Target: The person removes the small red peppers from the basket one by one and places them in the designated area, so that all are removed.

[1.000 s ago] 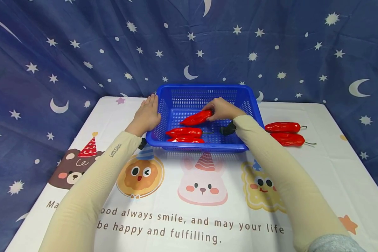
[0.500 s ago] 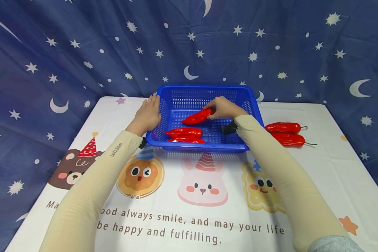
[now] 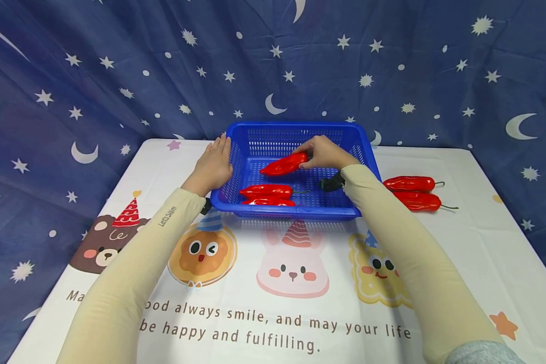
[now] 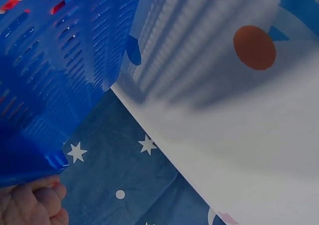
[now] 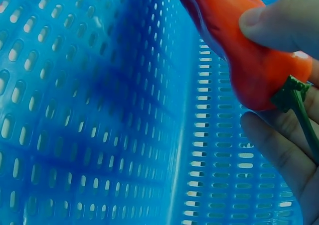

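Observation:
Inside the blue plastic basket [image 3: 296,214], my right hand [image 3: 326,152] holds a red chili pepper [image 3: 283,165] by its stem end, its tip pointing left. The right wrist view shows thumb and fingers pinching that pepper [image 5: 254,51], with its green stem beside the palm. Two more red peppers [image 3: 266,191] lie side by side on the basket floor, front left; the nearer one is partly hidden by the front rim. My left hand [image 3: 213,166] rests straight-fingered against the basket's left rim. In the left wrist view, its fingers [image 4: 35,202] touch the rim.
Two red peppers [image 3: 411,192] lie on the table right of the basket, stems pointing right. The white tablecloth [image 3: 336,344] carries printed cartoon figures. A dark blue curtain [image 3: 273,55] with stars and moons hangs right behind the basket.
My right hand has shifted slightly toward the back of the basket with the pepper, away from the two peppers lying in front. The left hand stays at the rim.

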A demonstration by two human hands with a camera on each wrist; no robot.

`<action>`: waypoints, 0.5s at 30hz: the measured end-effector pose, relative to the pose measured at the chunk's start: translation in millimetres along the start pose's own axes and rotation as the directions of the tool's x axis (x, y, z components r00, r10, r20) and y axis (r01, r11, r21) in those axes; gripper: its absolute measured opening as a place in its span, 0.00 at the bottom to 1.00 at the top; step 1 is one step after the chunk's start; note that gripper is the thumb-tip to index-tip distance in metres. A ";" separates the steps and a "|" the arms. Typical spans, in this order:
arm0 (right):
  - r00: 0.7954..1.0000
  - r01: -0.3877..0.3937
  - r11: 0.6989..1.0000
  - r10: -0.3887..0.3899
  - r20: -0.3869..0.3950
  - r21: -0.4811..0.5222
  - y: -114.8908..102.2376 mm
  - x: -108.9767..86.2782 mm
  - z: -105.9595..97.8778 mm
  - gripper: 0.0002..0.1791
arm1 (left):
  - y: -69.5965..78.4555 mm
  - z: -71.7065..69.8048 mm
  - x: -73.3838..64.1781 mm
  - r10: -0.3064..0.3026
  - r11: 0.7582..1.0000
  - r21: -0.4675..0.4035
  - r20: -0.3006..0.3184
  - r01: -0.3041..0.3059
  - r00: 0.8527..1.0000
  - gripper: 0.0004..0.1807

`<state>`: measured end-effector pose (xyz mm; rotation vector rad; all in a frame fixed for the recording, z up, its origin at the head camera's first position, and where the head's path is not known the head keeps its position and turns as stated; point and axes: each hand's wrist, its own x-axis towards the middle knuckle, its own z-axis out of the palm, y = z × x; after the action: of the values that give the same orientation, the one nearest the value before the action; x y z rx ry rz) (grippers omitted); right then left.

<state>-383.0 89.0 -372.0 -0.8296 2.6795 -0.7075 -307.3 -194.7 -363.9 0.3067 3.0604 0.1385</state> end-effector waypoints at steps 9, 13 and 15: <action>1.000 -0.012 0.998 0.014 -0.027 0.059 0.8 -2.2 -2.2 0.25 | -0.3 0.6 1.4 -0.003 1.000 -0.002 0.004 0.003 1.000 0.37; 0.999 -0.006 0.996 0.011 -0.048 0.085 0.6 -2.7 -3.2 0.25 | -1.2 1.7 2.5 -0.004 1.000 -0.007 0.004 0.004 1.000 0.37; 0.998 -0.002 0.995 0.007 -0.057 0.096 0.7 -2.8 -3.7 0.25 | -1.5 2.0 2.7 -0.003 1.000 -0.003 0.001 0.003 1.000 0.37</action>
<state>-382.4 92.5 -369.0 -0.7900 2.6719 -0.8646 -310.1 -195.4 -366.2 0.3023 3.0595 0.1432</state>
